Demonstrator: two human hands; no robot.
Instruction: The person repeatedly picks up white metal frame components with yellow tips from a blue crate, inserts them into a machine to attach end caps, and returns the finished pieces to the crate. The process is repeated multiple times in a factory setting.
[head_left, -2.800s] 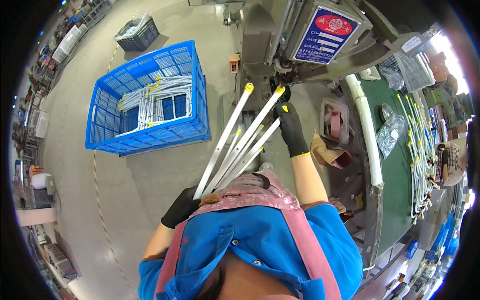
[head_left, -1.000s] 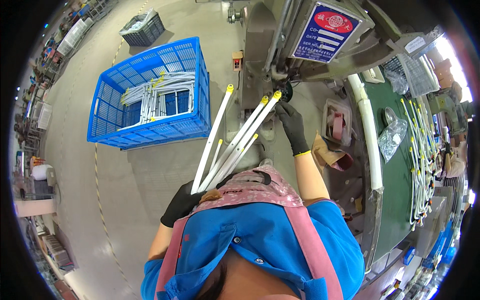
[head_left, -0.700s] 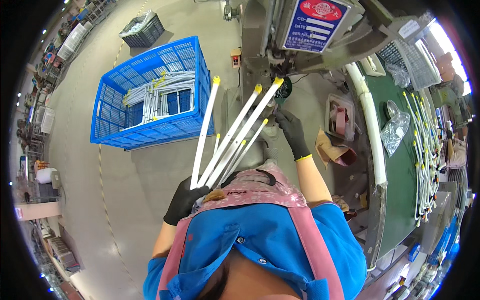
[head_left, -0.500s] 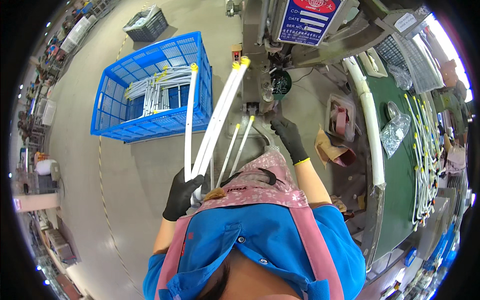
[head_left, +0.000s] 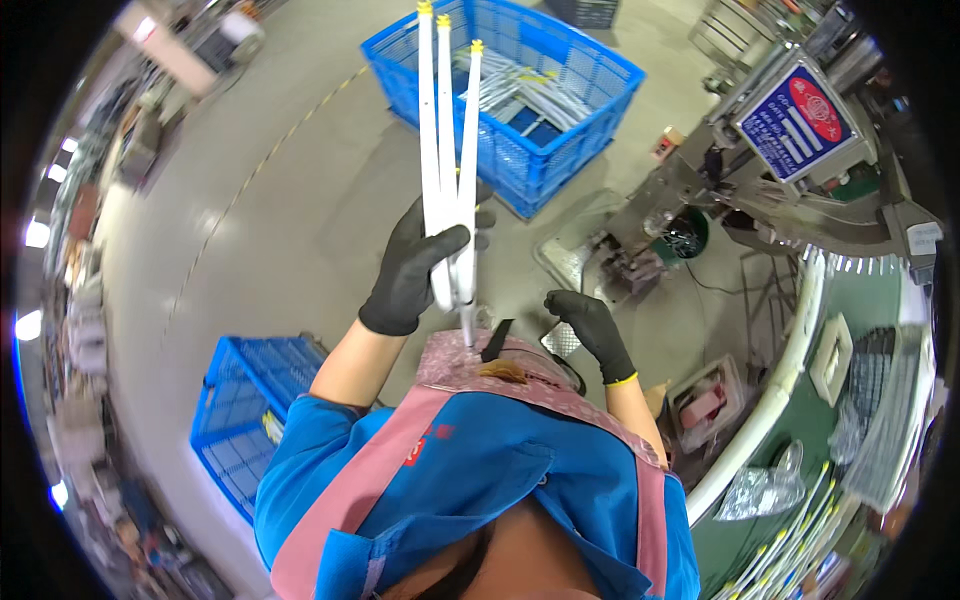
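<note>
Just in front of the apron (head_left: 450,358), the left hand (head_left: 408,268) is gripping a few white tubes (head_left: 429,130) near their lower ends, its thumb crossing over the front. The tubes are pointing away from the wearer, their yellow caps (head_left: 476,47) spreading slightly apart. In this view they are overlapping the blue crate (head_left: 505,172), where more tubes (head_left: 550,95) are lying; whether any are touching its rim is hard to tell. The right hand (head_left: 595,338) is hovering well apart from the bundle, half-curled and showing nothing held, though how tightly it is closing cannot be told. Beyond it a grey machine (head_left: 645,212) is standing, and a green worktop (head_left: 815,425) is running along the right. Since the grip is sitting low and the long ends are reaching far beyond it, good handling is probably depending on a firm wrist, with the right hand best steadying the tubes higher up, keeping the caps together and clear of the rim.
</note>
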